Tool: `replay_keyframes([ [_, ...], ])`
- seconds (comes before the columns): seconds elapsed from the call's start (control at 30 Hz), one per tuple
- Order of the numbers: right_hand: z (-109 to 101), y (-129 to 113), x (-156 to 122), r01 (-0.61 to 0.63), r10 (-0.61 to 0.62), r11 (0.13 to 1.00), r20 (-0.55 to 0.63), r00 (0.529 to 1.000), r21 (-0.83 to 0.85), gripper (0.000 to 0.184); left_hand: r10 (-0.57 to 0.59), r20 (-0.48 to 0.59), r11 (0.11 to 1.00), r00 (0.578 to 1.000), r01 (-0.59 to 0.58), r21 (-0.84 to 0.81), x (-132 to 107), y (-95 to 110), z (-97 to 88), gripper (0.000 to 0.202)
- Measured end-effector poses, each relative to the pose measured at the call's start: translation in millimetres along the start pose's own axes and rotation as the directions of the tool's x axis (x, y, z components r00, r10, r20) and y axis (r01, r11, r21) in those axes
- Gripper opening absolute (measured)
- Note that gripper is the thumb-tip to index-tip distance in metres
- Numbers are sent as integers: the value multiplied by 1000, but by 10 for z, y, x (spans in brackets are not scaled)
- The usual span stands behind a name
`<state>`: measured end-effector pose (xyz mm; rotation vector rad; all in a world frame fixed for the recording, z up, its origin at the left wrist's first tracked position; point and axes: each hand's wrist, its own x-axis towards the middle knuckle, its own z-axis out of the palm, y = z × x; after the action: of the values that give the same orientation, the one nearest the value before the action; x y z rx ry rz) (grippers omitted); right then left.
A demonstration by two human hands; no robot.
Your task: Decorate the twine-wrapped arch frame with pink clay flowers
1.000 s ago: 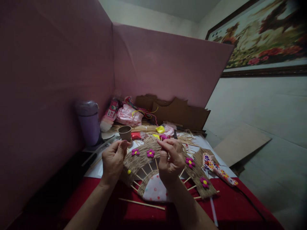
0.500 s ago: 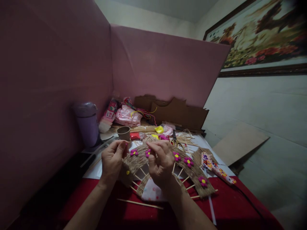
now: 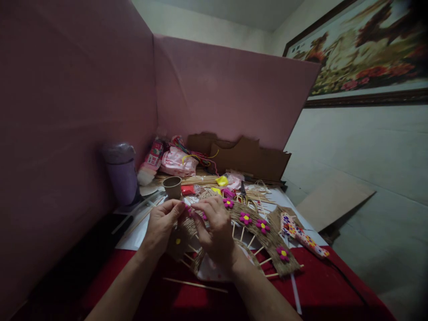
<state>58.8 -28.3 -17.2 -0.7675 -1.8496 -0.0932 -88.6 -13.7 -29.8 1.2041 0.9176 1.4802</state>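
My left hand pinches a small lump of magenta clay between thumb and fingertips. From the other side, the thumb and forefinger of my right hand close on the same lump. Beneath both hands lies a fan-shaped piece of woven twine on thin wooden sticks, partly hidden by them. Magenta clay flowers with yellow centres, such as one flower, sit along its band. A lone yellow dot shows on the band's left end. Spotted white fabric covers its lower middle.
A brown cup, a red packet and scissors stand or lie behind the fan. At right is a flower-patterned glue gun with a cord. A purple tumbler stands left. One loose stick lies in front.
My right hand has moved left and come together with my left hand at the magenta clay. More flowers on the fan's upper band now show.
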Motion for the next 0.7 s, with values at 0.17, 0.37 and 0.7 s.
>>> replay_keyframes([
  [0.17,6,-8,0,18,-19,999,24,1000,27,13,-70,9,997,998,70,38,-30,63,78,40],
  [0.37,14,16,-8,-14,14,1000,3,1000,25,10,55,-68,970,996,-37,238,-13,80,32,40],
  [0.7,131,103,-60,-84,110,985,166,980,-153,11,146,-157,705,977,9,710,148,-119,-147,31],
])
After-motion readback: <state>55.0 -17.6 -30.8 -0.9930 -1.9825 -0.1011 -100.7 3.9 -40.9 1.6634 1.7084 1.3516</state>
